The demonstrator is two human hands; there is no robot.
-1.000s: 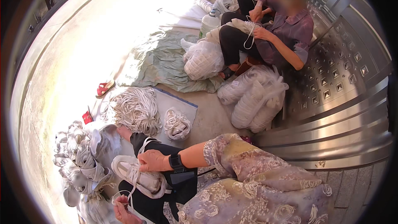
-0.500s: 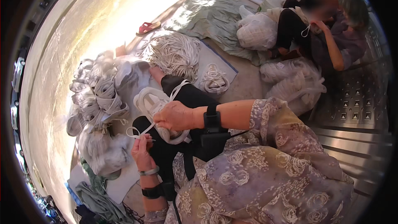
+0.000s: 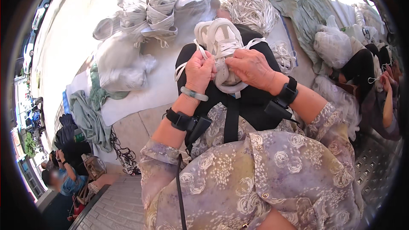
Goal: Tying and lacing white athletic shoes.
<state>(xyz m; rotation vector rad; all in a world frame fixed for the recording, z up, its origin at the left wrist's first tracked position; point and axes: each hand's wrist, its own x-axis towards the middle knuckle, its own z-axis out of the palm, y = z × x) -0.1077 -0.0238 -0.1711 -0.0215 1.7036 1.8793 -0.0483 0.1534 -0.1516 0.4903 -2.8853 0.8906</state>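
Left hand (image 3: 199, 73) is closed at the near end of a white lace (image 3: 198, 46), thumb and forefinger pinched on it, remaining fingers curled. Right hand (image 3: 252, 69) is partly closed, fingers bent, with the fingertips touching the shoe (image 3: 224, 38) beside its opening; whether they grip lace or upper cannot be told. The shoe is positioned on the lap (image 3: 255, 113) between the knees, toe pointing away from the body, heel toward it. A second shoe (image 3: 201, 30) sits behind its left side, partly hidden. Lace lengths extend to both sides of the shoe, over the knees. A bracelet (image 3: 194, 94) and a black strap (image 3: 181, 120) are fitted at the left wrist; a black unit (image 3: 279, 106) is fitted at the right wrist. On the ground, a white mat (image 3: 159, 98) carries a lace pile (image 3: 248, 8) toward its far edge and a laced shoe (image 3: 283, 55) near its right edge. A shoe heap (image 3: 149, 10) and a clear bag (image 3: 123, 66) lie left of the knees. Green cloth (image 3: 91, 121) covers part of the mat's near left corner. At right sits a co-worker, one hand (image 3: 387, 81) raised near a lace.
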